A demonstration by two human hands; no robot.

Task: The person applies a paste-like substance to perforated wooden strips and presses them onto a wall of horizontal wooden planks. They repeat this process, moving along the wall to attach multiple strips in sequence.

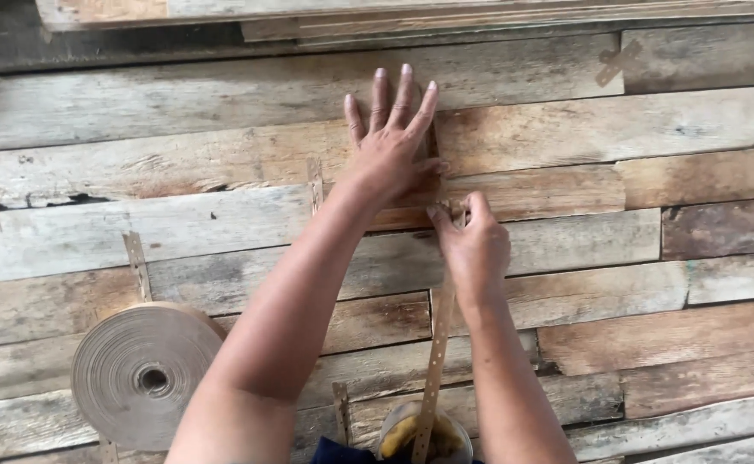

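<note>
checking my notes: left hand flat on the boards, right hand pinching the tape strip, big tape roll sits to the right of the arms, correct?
Not quite. The head view shows the tape roll to the left of the arms, not the right. The rest holds: the left hand lies flat on the boards, and the right hand pinches the tape strip.

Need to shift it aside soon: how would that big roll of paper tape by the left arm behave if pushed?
The tape roll stands on edge on the veneer sheets, so it would probably roll or tip flat. Tightly wound and thick, it likely feels heavy. Its loose strip, pinched by the right hand, looks floppy.
</note>
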